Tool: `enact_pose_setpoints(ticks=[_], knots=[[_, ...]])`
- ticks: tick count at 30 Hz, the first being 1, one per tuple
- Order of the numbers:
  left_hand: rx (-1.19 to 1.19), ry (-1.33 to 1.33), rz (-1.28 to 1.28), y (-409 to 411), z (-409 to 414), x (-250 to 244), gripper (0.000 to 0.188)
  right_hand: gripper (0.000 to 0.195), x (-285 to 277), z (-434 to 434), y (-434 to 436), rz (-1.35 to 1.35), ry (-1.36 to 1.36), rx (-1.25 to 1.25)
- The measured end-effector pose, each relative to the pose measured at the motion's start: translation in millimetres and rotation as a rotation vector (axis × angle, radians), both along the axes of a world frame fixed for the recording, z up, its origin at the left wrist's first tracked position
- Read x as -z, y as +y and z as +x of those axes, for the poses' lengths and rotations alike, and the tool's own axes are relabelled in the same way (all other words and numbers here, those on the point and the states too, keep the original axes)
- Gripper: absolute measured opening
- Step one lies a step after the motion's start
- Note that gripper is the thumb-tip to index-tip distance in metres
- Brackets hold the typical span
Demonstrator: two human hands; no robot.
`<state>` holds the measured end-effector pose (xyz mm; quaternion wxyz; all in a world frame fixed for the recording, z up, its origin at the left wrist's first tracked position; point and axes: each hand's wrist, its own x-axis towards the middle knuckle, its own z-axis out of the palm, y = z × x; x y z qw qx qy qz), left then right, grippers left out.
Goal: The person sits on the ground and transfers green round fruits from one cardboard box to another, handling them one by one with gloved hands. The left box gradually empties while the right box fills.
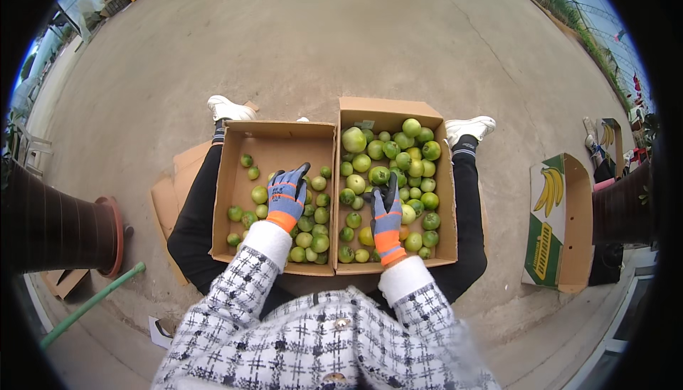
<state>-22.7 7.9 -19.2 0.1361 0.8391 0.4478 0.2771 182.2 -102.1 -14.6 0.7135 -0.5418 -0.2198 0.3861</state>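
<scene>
Two open cardboard boxes stand side by side between my legs. Over the left box (277,130) is my left hand (287,194), in a blue and orange work glove with dark fingertips, palm down above green tomatoes (259,195); what lies under its fingers is hidden. My right hand (386,211), gloved alike, reaches into the right box (389,106), its fingertips at a dark green tomato (379,175). Whether it grips that tomato cannot be told. The right box holds many green tomatoes, among them a large pale one (354,140) at the back left corner.
Flattened cardboard (172,192) lies beside my left leg. A brown plant pot (64,224) and a green pole (93,304) are at left. At right stands a banana box (576,224) next to another dark pot (621,206). Another person's shoe (591,142) shows beyond.
</scene>
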Motion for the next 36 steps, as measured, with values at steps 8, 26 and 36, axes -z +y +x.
enact_pose_setpoints(ticks=[8,26,36], knots=[[-0.136,0.493,0.044,1,43,28,0.049,0.049,-3,-5,-6,-0.080,-0.257,-0.264],[-0.036,-0.102,0.230,-36,39,-35,0.030,0.072,-22,-7,-12,0.024,-0.893,-0.224],[-0.385,0.538,-0.324,33,-25,23,0.048,0.063,-21,-4,-11,-0.129,-0.738,-0.258]])
